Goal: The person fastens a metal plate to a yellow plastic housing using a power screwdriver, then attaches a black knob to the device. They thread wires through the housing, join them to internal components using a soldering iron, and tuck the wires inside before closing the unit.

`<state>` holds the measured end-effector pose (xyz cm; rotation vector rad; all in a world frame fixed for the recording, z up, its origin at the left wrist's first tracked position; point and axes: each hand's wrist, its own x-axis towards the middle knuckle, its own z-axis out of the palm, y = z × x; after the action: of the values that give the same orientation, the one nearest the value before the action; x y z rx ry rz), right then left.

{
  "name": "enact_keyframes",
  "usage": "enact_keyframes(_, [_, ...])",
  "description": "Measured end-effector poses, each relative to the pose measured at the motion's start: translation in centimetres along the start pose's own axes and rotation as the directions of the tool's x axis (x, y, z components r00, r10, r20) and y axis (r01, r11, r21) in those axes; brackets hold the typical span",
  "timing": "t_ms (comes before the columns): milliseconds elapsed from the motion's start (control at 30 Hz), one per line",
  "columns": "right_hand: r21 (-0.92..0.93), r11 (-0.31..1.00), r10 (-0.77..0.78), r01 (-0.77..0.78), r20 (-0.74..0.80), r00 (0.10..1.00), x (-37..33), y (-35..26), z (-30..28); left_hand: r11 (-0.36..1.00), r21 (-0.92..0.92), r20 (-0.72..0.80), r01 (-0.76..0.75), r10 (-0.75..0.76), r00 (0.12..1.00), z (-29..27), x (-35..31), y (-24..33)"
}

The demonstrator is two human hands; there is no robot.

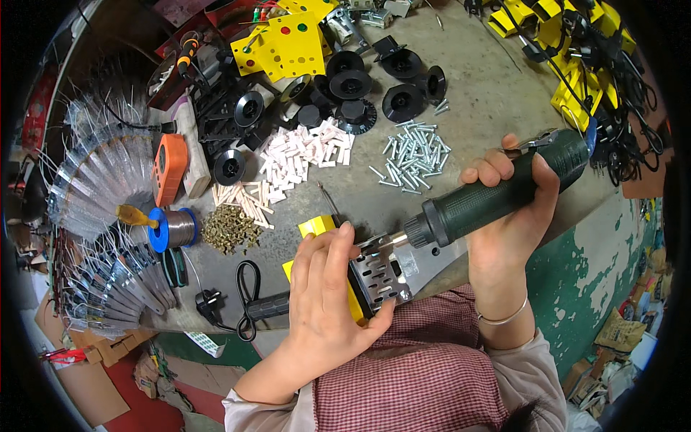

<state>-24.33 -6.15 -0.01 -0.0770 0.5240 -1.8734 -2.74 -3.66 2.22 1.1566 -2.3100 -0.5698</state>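
Note:
My right hand (515, 216) is wrapped round a dark green electric screwdriver (475, 205), tilted down to the left. Its bit meets the upper edge of a slotted metal plate (380, 279). My left hand (320, 295) grips the yellow-and-black appliance part that bears this plate, fingers over the far side and thumb at the near edge. Yellow pieces (317, 227) show beyond the fingers. From under the slotted plate, a flat silver pointed plate (435, 266) extends toward the right. A thin metal rod (327, 198) sticks out past my left fingertips. The screw under the bit cannot be made out.
Long silver screws (414, 155), white ceramic pieces (299, 158) and small brass-coloured screws (230, 232) lie in piles. Black dials (350, 84) and yellow plates (281, 47) sit farther back. A solder spool (176, 229) stands left, near a plug (210, 302). Corded yellow housings (576, 79) crowd the far right.

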Motion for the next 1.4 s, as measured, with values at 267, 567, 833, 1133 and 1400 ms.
enact_keyframes(267, [0.026,0.999,0.032,-0.033,0.022,0.999,0.2,0.3,-0.8,1.000,-0.014,0.017,0.022,-0.022,1.000,0.1,0.0,0.0])
enact_keyframes(567, [0.029,0.994,0.105,-0.104,-0.045,0.993,0.4,0.8,-0.6,1.000,0.003,0.027,-0.015,0.015,1.000,0.2,0.1,-0.3])
enact_keyframes(833, [0.019,0.979,0.205,-0.204,-0.121,0.971,1.1,1.0,-0.4,0.998,0.034,0.081,0.049,-0.052,0.995,-0.1,-0.1,0.1])
enact_keyframes(1133, [-0.094,0.977,0.181,-0.191,-0.098,0.979,1.0,1.0,-0.2,0.998,0.046,0.112,0.041,-0.046,0.993,-0.1,-0.2,-0.2])
enact_keyframes(1400, [-0.156,0.970,0.173,-0.184,-0.077,0.982,0.9,1.1,0.3,0.998,0.055,0.115,0.041,-0.047,0.992,0.0,-0.3,-0.3])
